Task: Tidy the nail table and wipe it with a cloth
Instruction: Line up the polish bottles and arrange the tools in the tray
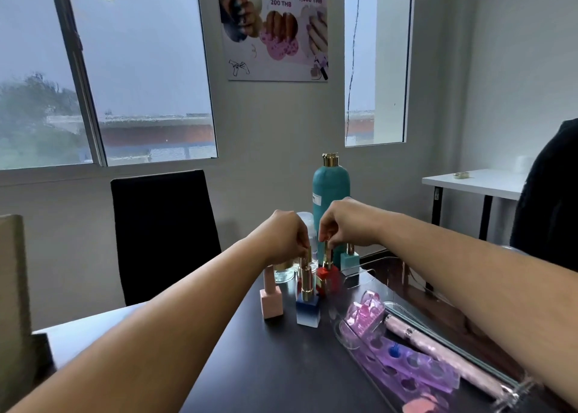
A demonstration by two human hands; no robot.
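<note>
Two hands work the polish bottles at the table's 12 o'clock; left hand (pixel 289 237) pinches a gold cap (pixel 305 261) by the blue bottle (pixel 308 312); right hand (pixel 342 225) pinches the cap of the red bottle (pixel 327 277); likely grouping them upright, clearing the table (pixel 275 372) for wiping; no cloth visible.

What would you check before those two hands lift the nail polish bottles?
1. Right hand pinches the red bottle by its cap: ok.
2. Left hand grips a gold cap: ok.
3. Which bottle that cap belongs to: cannot tell.
4. Pink bottle and blue bottle upright: ok.
5. Caps screwed tight: cannot tell.
6. Wiping cloth in view: not ok.
</note>
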